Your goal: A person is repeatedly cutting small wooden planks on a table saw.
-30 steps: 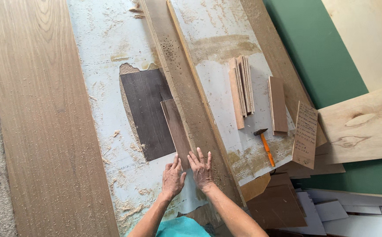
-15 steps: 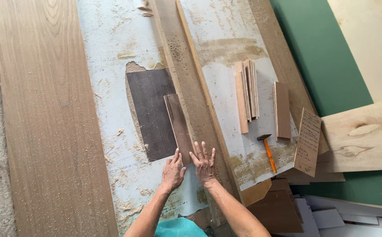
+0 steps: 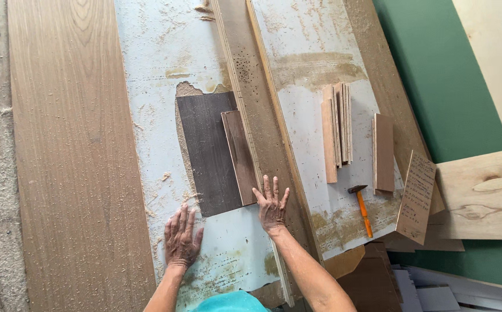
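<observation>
1. Both hands lie flat, fingers spread, on a dusty white desk (image 3: 164, 75); neither grip pinches anything.
2. The left hand (image 3: 181, 238) presses the bare desk surface, just below and left of a dark panel (image 3: 204, 150).
3. The right hand (image 3: 273, 205) rests with its fingertips (image 3: 266, 184) at the near end of a long brown strip (image 3: 251, 86) that runs away up the desk; its thumb side sits just beside the near end of a small brown slat (image 3: 239, 156).
4. The slat lies on the panel's right edge, touching the strip's left side, directly ahead of the right hand.
5. No containers are in view.
6. Right of the right hand, across the strip, a hammer (image 3: 360, 208) with an orange handle lies on a second white board (image 3: 314, 34).
7. Beyond the hammer sit a stack of thin wood pieces (image 3: 337, 130) and a single flat piece (image 3: 385, 151), apart from each other.
8. Far right, a brown card (image 3: 417, 196) bearing handwriting leans over the board's edge, near a pale plank (image 3: 487, 196).
9. Left of the left hand stretches a wide wood plank (image 3: 72, 162), strewn with sawdust.
</observation>
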